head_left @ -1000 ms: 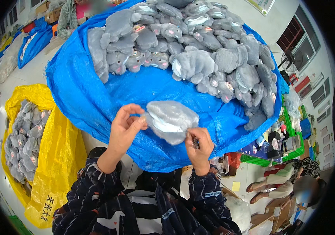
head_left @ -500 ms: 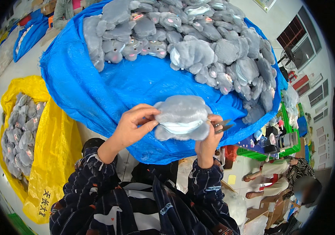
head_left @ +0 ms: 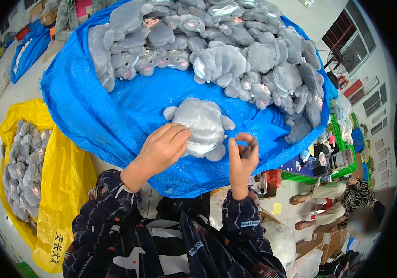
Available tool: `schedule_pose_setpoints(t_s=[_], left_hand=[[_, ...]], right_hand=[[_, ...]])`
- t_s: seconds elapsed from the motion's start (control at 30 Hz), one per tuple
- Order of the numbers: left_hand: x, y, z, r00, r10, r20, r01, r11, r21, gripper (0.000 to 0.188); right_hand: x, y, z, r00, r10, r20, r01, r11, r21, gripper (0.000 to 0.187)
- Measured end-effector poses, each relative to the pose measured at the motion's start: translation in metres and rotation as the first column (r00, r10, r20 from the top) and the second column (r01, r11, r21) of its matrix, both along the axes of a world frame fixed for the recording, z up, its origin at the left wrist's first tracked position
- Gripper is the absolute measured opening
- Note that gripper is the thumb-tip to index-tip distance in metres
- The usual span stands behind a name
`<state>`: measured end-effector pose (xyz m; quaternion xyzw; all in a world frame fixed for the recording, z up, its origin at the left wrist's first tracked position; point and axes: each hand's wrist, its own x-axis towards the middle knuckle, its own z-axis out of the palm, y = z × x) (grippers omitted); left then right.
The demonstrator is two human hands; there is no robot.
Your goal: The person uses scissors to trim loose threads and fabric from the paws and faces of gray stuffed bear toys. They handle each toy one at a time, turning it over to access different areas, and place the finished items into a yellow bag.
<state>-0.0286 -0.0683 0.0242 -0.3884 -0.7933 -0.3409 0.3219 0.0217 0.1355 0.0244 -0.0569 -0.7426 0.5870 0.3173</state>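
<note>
A flat, unstuffed grey plush toy (head_left: 202,121) lies over the blue woven sheet in front of me, its stubby limbs spread and a pale blue-white opening at its lower edge. My left hand (head_left: 163,147) is closed on its lower left side, fingertips pressed into the fur. Just right of the plush, apart from it, my right hand (head_left: 243,164) is raised with thumb and forefinger apart. Dark thread snips (head_left: 250,149) sit in that hand, mostly hidden by the fingers; their blades are hard to make out.
Many similar grey plush pieces (head_left: 221,62) are heaped at the far side of the blue sheet (head_left: 138,99). A yellow sack (head_left: 66,185) of grey plush stands at left. Green crates (head_left: 346,162) and a seated person (head_left: 360,199) are at right; another person's sleeve (head_left: 66,21) shows far left.
The plush has been lowered from between my hands onto the blue sheet and turned somewhat. My right hand has come off it, and the snips' blades no longer stick out to the right.
</note>
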Motion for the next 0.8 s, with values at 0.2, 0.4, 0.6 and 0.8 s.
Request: schedule_pose_setpoints(t_s=[0.2,0.4,0.6,0.8], left_hand=[[0.009,0.011,0.010,0.992,-0.130,0.005,0.129,0.990,0.060,0.029],[0.012,-0.016,0.020,0.899,-0.318,0.302,0.267,0.943,0.197,0.051],[0.012,-0.014,0.032,0.963,-0.121,0.240,0.143,0.987,-0.079,0.059],[-0.009,0.003,0.024,0.962,-0.192,0.194,0.213,0.973,-0.091,0.052]], right_hand=[[0.006,-0.013,0.013,0.957,0.229,-0.178,0.013,0.578,0.816,0.035],[0.000,-0.010,0.022,0.911,0.307,-0.276,-0.039,0.729,0.683,0.033],[0.004,-0.012,0.026,0.933,0.264,-0.245,-0.167,0.919,0.357,0.021],[0.011,0.006,0.044,0.972,0.215,-0.095,-0.159,0.900,0.407,0.024]])
